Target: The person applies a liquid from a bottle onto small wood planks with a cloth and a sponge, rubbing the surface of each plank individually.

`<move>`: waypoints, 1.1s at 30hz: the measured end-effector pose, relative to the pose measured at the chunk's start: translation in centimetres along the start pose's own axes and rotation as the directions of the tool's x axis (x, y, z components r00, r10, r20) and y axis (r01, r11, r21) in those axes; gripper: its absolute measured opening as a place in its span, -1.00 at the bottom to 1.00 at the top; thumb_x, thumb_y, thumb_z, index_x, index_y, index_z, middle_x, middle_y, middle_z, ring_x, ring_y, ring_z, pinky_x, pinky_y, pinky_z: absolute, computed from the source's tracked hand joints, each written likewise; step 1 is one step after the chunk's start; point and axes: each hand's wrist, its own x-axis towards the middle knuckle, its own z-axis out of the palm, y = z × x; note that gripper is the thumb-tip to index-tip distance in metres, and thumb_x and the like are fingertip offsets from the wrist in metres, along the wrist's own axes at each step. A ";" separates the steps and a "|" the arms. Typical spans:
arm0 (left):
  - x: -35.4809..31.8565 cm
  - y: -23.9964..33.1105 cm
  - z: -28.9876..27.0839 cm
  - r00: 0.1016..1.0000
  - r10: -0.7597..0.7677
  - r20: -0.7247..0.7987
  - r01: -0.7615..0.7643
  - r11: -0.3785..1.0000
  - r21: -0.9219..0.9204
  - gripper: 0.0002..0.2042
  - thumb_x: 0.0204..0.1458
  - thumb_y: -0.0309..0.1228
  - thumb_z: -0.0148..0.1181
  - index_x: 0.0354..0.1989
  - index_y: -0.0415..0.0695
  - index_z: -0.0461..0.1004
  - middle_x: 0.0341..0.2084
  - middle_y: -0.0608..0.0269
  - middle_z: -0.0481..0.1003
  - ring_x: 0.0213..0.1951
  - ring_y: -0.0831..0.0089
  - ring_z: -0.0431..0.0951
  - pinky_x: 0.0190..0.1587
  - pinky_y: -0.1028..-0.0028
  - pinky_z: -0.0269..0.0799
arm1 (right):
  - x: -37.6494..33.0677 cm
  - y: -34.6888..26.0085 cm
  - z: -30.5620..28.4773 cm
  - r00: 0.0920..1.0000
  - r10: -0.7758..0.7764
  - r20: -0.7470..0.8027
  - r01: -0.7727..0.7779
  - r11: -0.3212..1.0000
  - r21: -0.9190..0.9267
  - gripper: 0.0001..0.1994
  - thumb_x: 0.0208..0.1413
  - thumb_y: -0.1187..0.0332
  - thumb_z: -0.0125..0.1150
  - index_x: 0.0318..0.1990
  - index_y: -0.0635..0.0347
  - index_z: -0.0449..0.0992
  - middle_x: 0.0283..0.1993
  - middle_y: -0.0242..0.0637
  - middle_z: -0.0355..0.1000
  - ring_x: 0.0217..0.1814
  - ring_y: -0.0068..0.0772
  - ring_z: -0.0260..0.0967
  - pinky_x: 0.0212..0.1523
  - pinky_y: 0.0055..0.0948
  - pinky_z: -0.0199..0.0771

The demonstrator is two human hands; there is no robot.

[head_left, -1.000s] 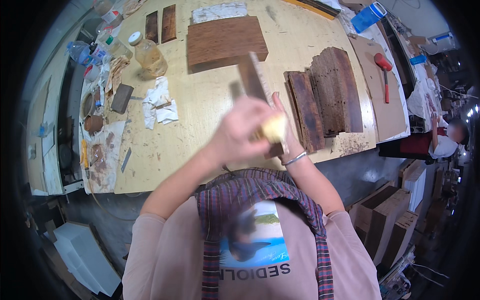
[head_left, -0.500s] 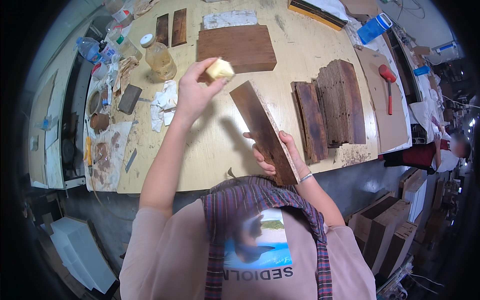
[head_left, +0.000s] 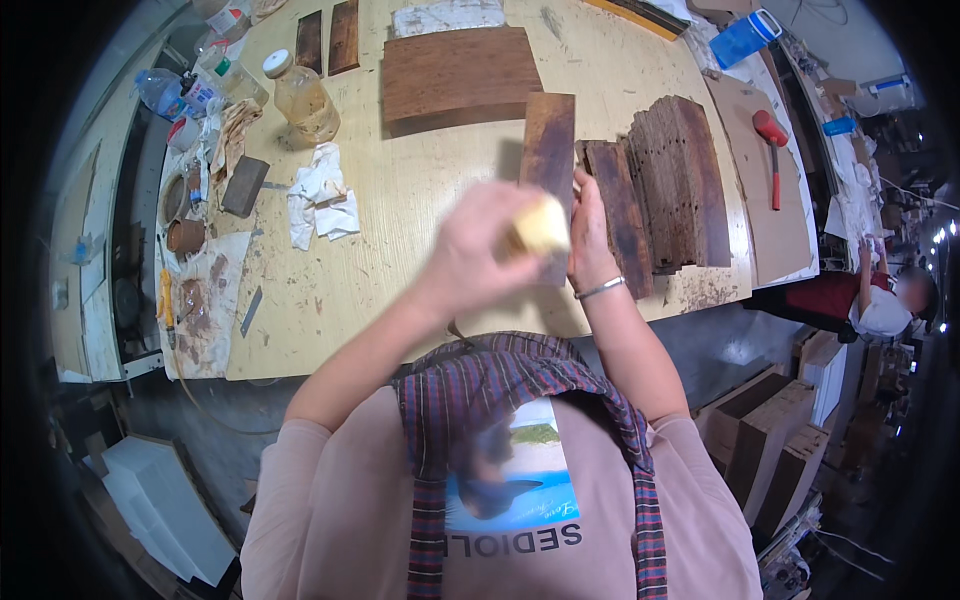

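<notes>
"What worries you there?"

"That long dark-brown wooden board (head_left: 549, 140), held over the pale-tan wooden worktop (head_left: 400, 265) toward its front edge: a hard push could tip it off the right hand (head_left: 591, 228)."

"Gripped well?"

"That hand lies along its right side (fingers partly hidden; I can't tell whether they close). The left hand (head_left: 470, 245) pinches a rounded pale-yellow block (head_left: 543, 224), blurred, before the board; a loose pinch could drop it."

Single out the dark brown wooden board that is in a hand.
The long, dark brown wooden board in the right hand; the other boards rest on the pale yellow table.
</notes>
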 end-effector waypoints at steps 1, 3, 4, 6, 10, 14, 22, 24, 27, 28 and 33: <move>-0.8 0.9 0.7 0.992 0.112 0.055 -0.111 0.993 -0.028 -0.47 -0.28 -0.46 0.40 0.00 -0.19 0.50 -0.22 0.12 0.48 -0.16 0.17 0.48 -0.05 0.34 0.47 | 1.0 -0.1 -0.8 0.995 -0.025 0.100 0.021 0.999 0.036 -0.38 0.33 -0.05 -0.45 0.11 0.31 0.38 -0.07 0.00 0.51 -0.07 -0.14 0.54 -0.05 -0.05 0.62; -2.2 1.0 0.1 0.984 0.095 0.151 -0.102 0.994 0.040 -0.48 -0.30 -0.47 0.39 -0.02 -0.15 0.52 -0.23 0.14 0.47 -0.15 0.16 0.46 -0.08 0.30 0.47 | 1.1 -1.0 -0.7 0.975 -0.057 0.216 0.040 0.996 0.084 -0.39 0.34 -0.06 -0.48 0.11 0.26 0.38 -0.09 -0.01 0.51 -0.10 -0.18 0.53 -0.08 -0.07 0.63; -3.2 -0.1 -0.5 0.990 0.055 0.126 -0.065 0.995 0.075 -0.48 -0.30 -0.47 0.39 -0.02 -0.14 0.52 -0.23 0.15 0.47 -0.15 0.17 0.46 -0.09 0.29 0.46 | 1.2 -1.4 -0.6 0.982 -0.053 0.180 0.042 0.997 0.066 -0.39 0.34 -0.06 -0.48 0.12 0.25 0.38 -0.09 -0.01 0.50 -0.11 -0.18 0.53 -0.09 -0.07 0.63; -4.3 -1.5 -1.8 0.998 -0.029 0.057 0.019 0.986 0.163 -0.49 -0.31 -0.48 0.38 -0.02 -0.12 0.53 -0.23 0.16 0.47 -0.15 0.18 0.45 -0.11 0.29 0.46 | 0.9 -1.8 -0.2 0.991 -0.033 0.130 0.031 0.999 0.015 -0.39 0.35 -0.07 -0.49 0.10 0.23 0.39 -0.06 -0.01 0.49 -0.12 -0.17 0.52 -0.09 -0.05 0.63; -3.4 -0.1 -2.1 0.999 0.001 0.036 -0.006 0.989 0.147 -0.50 -0.31 -0.49 0.37 -0.04 -0.11 0.54 -0.23 0.16 0.47 -0.15 0.21 0.46 -0.12 0.29 0.46 | 1.1 -0.7 -1.1 0.955 0.039 0.294 -0.088 0.984 0.153 -0.41 0.35 -0.08 -0.44 0.10 0.22 0.38 -0.04 -0.03 0.49 -0.12 -0.17 0.53 -0.08 -0.08 0.63; -2.8 -0.8 -1.8 0.999 -0.035 0.031 0.032 0.995 0.096 -0.51 -0.28 -0.49 0.35 -0.02 -0.14 0.54 -0.22 0.12 0.47 -0.14 0.20 0.46 -0.08 0.30 0.44 | 0.8 0.4 -0.8 0.974 0.083 0.211 -0.106 0.990 0.098 -0.45 0.35 -0.09 -0.30 0.14 0.20 0.36 -0.03 -0.08 0.50 -0.09 -0.17 0.54 -0.12 -0.09 0.66; -1.2 -4.5 -5.0 0.974 -0.188 -0.123 0.205 0.969 0.136 -0.48 -0.24 -0.48 0.36 0.04 -0.18 0.52 -0.18 0.12 0.49 -0.11 0.27 0.49 -0.05 0.39 0.45 | -3.2 0.4 -0.2 0.852 0.420 0.312 -0.453 0.890 0.039 -0.43 0.37 -0.11 -0.39 0.20 0.11 0.33 -0.08 -0.10 0.48 -0.23 -0.20 0.53 -0.39 -0.16 0.66; -1.1 -5.5 -5.9 0.957 -0.179 -0.229 0.218 0.963 0.160 -0.50 -0.21 -0.43 0.40 0.03 -0.15 0.53 -0.19 0.12 0.49 -0.14 0.30 0.50 -0.05 0.38 0.47 | -4.8 0.4 0.4 0.846 0.453 0.280 -0.464 0.885 -0.030 -0.42 0.37 -0.12 -0.42 0.21 0.10 0.33 -0.07 -0.10 0.48 -0.24 -0.22 0.52 -0.40 -0.19 0.64; -0.6 -3.0 -5.3 0.990 -0.044 -0.134 0.071 0.978 0.198 -0.51 -0.21 -0.38 0.41 0.01 -0.13 0.54 -0.20 0.14 0.50 -0.14 0.30 0.50 -0.06 0.39 0.48 | -4.9 0.9 -0.8 0.861 0.420 0.288 -0.440 0.898 0.008 -0.38 0.36 -0.16 -0.40 0.24 0.12 0.32 -0.06 -0.07 0.48 -0.19 -0.19 0.51 -0.40 -0.15 0.63; -0.9 -2.5 -4.4 0.996 0.047 -0.079 -0.029 0.978 0.207 -0.51 -0.20 -0.35 0.41 0.00 -0.12 0.54 -0.20 0.15 0.51 -0.15 0.30 0.50 -0.07 0.38 0.47 | -4.6 1.2 -1.4 0.868 0.409 0.281 -0.442 0.895 0.061 -0.35 0.35 -0.18 -0.38 0.25 0.15 0.32 -0.03 -0.02 0.48 -0.16 -0.13 0.53 -0.38 -0.08 0.65; -1.1 -3.9 -5.0 0.970 -0.232 -0.072 0.239 0.965 0.106 -0.53 -0.11 -0.41 0.35 0.07 -0.08 0.51 -0.07 0.20 0.46 -0.06 0.36 0.45 0.01 0.34 0.47 | -4.4 1.5 -2.4 0.853 0.468 0.230 -0.474 0.880 -0.034 -0.35 0.35 -0.17 -0.36 0.24 0.20 0.34 -0.04 0.01 0.51 -0.14 -0.10 0.55 -0.33 -0.04 0.68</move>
